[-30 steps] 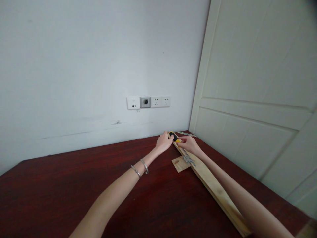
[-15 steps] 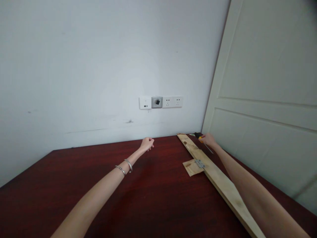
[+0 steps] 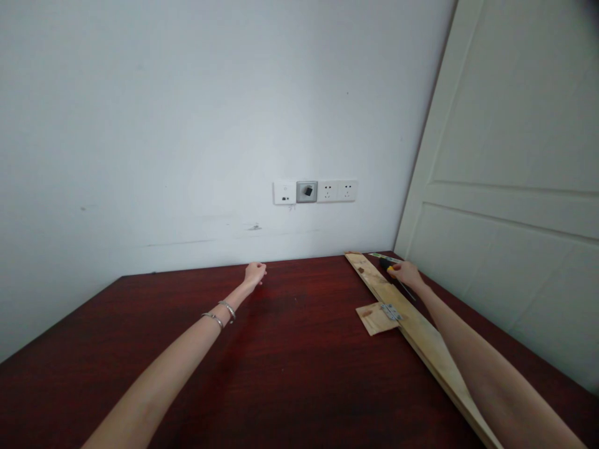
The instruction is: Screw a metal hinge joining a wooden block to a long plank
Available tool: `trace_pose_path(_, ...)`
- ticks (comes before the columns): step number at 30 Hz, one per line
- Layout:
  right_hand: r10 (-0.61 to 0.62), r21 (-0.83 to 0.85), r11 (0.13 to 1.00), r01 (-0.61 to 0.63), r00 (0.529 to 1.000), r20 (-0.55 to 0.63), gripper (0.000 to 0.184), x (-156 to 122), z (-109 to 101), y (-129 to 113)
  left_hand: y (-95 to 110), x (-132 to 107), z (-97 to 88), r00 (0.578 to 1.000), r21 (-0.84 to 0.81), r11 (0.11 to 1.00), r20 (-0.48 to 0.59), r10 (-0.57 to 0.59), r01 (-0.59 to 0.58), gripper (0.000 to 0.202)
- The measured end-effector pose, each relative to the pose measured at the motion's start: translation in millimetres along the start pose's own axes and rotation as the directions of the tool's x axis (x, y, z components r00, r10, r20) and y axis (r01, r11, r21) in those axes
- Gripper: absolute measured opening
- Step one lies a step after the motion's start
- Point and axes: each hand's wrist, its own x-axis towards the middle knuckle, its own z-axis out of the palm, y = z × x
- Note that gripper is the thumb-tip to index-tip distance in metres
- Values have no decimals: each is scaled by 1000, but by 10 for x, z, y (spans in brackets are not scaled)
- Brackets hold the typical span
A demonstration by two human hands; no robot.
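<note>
My right hand (image 3: 408, 275) is closed around a screwdriver (image 3: 386, 265) with a black and yellow handle. Its thin metal shaft points down and toward me, over the far right of the table. Beside it lies a long wooden board (image 3: 423, 330), running from the wall toward me. A metal hinge (image 3: 390, 312) lies flat across the board and a small square wood piece (image 3: 374, 320) at its left side. My left hand (image 3: 255, 274), with two bracelets on the wrist, is at the table's back edge, fingers curled together; whatever they hold, if anything, is hidden.
The dark red table (image 3: 299, 380) meets a white wall at the back. Sockets and a switch panel (image 3: 307, 191) sit on that wall. A pale panelled door (image 3: 515, 187) stands along the right. Behind the screwdriver lies a thin, flat strip (image 3: 381, 255).
My left hand has moved left along the back of the table. My right hand still holds the screwdriver, now a little lower. The view has turned slightly left.
</note>
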Motion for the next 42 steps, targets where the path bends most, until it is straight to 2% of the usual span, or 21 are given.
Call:
trace_pose_path(4,30,-75,997,-21,992,119,28,-38,-16,-25,-141,57,-90,994,121,991,-84,71,-60,23)
trace_pose_path(8,53,-141,989,-36,992,116,34,-100,-105,-115,-297,66,-182,983,258,959,-107,151,-120,22)
trace_pose_path(11,71,-191,980,-51,992,101,45,-141,-183,-291,-411,19,-231,971,362,916,-96,218,-170,25)
trace_pose_path(14,32,-232,973,-18,998,58,50,-176,-213,-639,-505,-55,-238,953,465,854,-67,295,-232,30)
trace_pose_path(18,-154,-217,962,165,986,68,50,-305,-107,-1344,-614,-132,-185,931,563,771,-5,366,-299,38)
trace_pose_path(22,-313,-157,928,337,937,155,50,-650,182,-2033,-713,-172,-137,918,615,715,37,395,-332,42)
trace_pose_path(26,-423,-87,885,457,869,257,51,-1081,527,-2428,-775,-190,-126,923,641,698,42,383,-319,43)
trace_pose_path(31,-462,-50,864,501,829,314,58,-1427,763,-2550,-815,-186,-114,929,645,700,41,369,-306,45)
trace_pose_path(36,-457,-76,865,495,842,288,57,-1587,808,-2544,-842,-178,-91,928,634,706,48,369,-314,45)
trace_pose_path(42,-456,-98,868,487,859,231,53,-1644,887,-2519,-879,-176,-62,921,631,701,56,386,-332,44)
